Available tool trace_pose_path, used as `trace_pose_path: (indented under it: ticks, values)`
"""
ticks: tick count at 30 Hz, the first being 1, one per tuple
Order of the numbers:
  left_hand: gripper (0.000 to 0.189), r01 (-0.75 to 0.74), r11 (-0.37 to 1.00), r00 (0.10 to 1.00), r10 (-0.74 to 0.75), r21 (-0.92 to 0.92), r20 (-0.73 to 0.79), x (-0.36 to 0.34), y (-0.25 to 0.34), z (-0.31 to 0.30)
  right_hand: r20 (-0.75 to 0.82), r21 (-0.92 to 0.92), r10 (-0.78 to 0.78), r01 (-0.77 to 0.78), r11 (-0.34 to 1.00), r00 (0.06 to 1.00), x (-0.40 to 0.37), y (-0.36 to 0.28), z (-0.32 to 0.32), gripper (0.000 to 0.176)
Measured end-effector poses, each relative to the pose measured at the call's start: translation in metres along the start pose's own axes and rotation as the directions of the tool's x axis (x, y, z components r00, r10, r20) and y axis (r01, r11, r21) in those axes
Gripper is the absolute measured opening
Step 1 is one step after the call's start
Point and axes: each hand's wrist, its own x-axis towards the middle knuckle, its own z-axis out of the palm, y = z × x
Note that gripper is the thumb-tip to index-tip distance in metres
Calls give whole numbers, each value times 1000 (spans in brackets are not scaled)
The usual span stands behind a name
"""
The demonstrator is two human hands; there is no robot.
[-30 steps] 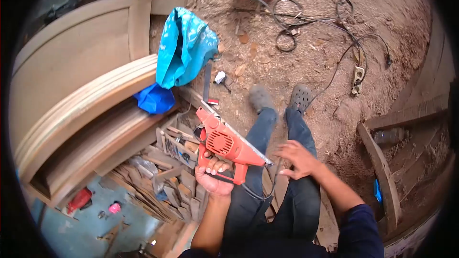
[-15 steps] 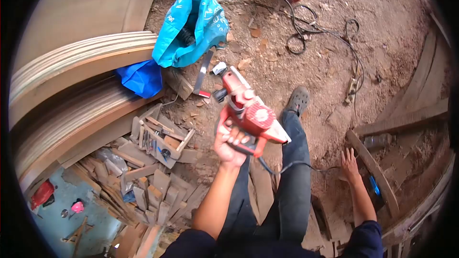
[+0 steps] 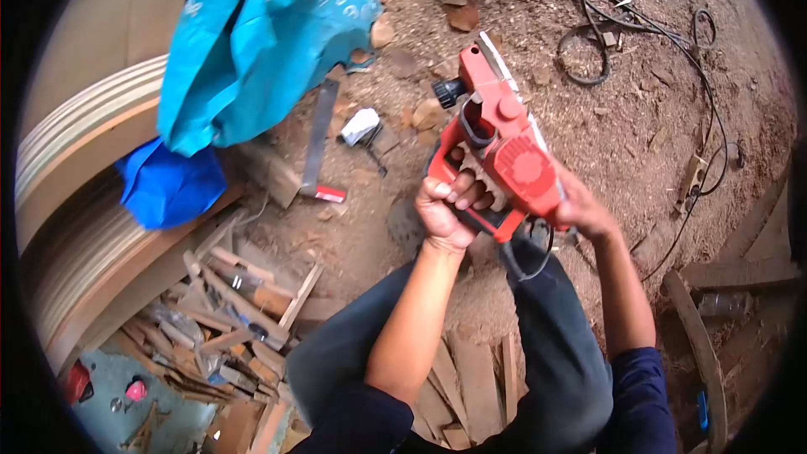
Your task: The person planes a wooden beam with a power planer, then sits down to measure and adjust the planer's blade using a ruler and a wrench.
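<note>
A red power planer (image 3: 513, 147) with a black knob is held up over the ground, tilted, its cord hanging from the rear. My left hand (image 3: 454, 206) is wrapped round its handle. At the rear right side of the planer, my right hand (image 3: 582, 206) grips the body, its fingers partly hidden behind it. Left of the tool, a square with a red end (image 3: 318, 139) and a small white object (image 3: 361, 126) lie on the dirt. My bent legs (image 3: 559, 328) are below the planer.
A turquoise bag (image 3: 252, 50) and a blue bag (image 3: 172, 183) are by stacked boards (image 3: 92, 130) at left. Wood scraps and a wooden tool tray (image 3: 252, 286) sit lower left. Black cables (image 3: 588, 17) run across the ground to a socket block (image 3: 693, 181). Curved timber (image 3: 702, 345) stands at right.
My right hand has come from the timber at right onto the planer. The planer has moved right and up in view. The view has shifted, and my legs are now bent.
</note>
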Motion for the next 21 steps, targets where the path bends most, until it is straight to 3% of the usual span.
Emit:
trace_pose_path:
  ticks: [2,5,8,9,10,12,13,15,17,19,20,21]
  values:
    - [46,32,998,999,-31,46,-13,22,7,-19,-51,-237,-54,40,971,997,13,-5,5,115]
    - [66,32,996,999,-31,86,-22,49,21,-38,-123,-314,-117,73,947,986,23,12,2,116]
    - [53,103,989,994,-105,107,11,73,33,-78,-149,-469,-190,100,878,970,33,26,-11,117]
    - [52,29,960,980,27,279,-196,83,18,-52,-149,-492,-217,118,863,965,38,30,-17,119]
    - [51,-20,889,911,205,457,-359,91,0,-25,-152,-500,-251,145,854,956,42,31,-24,119]
    - [51,-40,760,940,249,648,-234,106,11,-75,-117,-599,-318,189,778,941,51,28,-34,116]
    - [50,-94,726,945,281,681,-169,112,4,-71,-112,-616,-303,173,768,946,53,23,-36,117]
    - [49,-66,601,904,373,797,-207,115,0,-86,-114,-652,-346,193,733,931,62,43,-41,118]
    - [50,-100,611,855,456,785,-246,115,1,-97,-193,-770,-421,129,625,886,68,55,-31,118]
    - [56,-106,556,732,605,824,-314,92,2,-117,-239,-710,-382,108,696,893,66,54,-18,118]
    - [61,-58,499,635,687,865,-353,83,-6,-92,-286,-663,-372,97,742,883,68,49,-11,117]
    - [62,-130,490,663,690,862,-291,74,-3,-88,-322,-672,-377,71,737,869,71,51,-7,114]
